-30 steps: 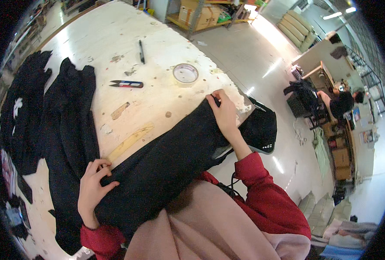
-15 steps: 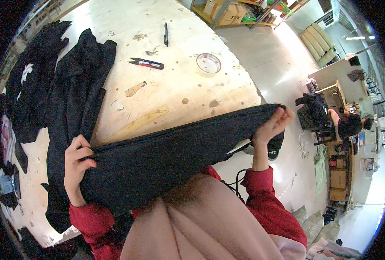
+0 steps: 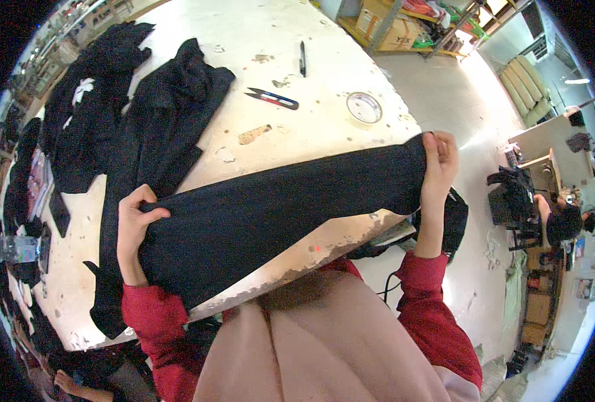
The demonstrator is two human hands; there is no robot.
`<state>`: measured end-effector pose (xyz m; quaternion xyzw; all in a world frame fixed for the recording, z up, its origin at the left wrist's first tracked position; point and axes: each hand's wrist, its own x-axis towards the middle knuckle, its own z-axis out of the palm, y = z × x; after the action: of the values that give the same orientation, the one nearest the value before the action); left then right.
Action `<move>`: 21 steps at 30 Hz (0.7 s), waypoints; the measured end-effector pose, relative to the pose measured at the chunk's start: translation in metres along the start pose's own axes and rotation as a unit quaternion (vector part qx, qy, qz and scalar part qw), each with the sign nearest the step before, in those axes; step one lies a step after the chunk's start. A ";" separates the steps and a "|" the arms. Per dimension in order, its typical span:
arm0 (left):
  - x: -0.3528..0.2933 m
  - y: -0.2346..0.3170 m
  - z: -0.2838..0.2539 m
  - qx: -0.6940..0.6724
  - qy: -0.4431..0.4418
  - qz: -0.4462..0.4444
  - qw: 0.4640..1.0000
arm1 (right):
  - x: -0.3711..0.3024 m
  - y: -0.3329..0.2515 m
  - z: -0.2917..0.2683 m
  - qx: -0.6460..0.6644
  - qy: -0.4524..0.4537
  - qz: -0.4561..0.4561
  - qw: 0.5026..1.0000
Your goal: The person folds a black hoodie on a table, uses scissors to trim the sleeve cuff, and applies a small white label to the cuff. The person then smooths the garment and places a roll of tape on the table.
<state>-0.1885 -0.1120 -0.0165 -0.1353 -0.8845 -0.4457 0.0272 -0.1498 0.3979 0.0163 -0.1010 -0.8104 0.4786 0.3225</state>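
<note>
A long piece of black fabric [image 3: 277, 194] is stretched between my two hands, slanting up to the right over the front of the table. At its left end my left hand [image 3: 137, 218] pinches the upper edge between thumb and fingers. My right hand [image 3: 439, 161] is closed on the upper right corner, thumb toward me and fingers curled behind. The lower edge of the fabric hangs near the table's front rim, and its far side is hidden.
Piles of black cloth [image 3: 170, 107] cover the table's left side. Beyond the fabric lie thread snips [image 3: 272, 99], a pen [image 3: 302, 59] and a tape roll [image 3: 364, 108] on the worn white table [image 3: 244, 47]. A plastic bottle [image 3: 16, 249] is at far left. Another person's hand [image 3: 76, 386] shows lower left.
My right hand has raised its end of the fabric and the cloth lies flatter, uncovering the table's front edge. The view has shifted, so the tabletop things appear farther right.
</note>
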 end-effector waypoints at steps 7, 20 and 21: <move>-0.004 0.034 0.011 0.258 -0.011 0.062 0.964 | 0.000 -0.049 0.050 0.075 -0.303 0.030 0.950; -0.063 0.109 0.049 -0.061 0.161 0.004 0.985 | -0.002 -0.138 0.185 0.163 -0.720 -0.008 0.675; -0.072 0.104 0.042 -0.121 0.163 -0.057 0.978 | 0.005 -0.133 0.192 0.172 -0.717 -0.030 0.675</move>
<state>-0.0885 -0.0356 0.0276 -0.0121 -0.8141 -0.5661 0.1289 -0.2527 0.1944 0.0663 0.3544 -0.6990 0.5250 -0.3321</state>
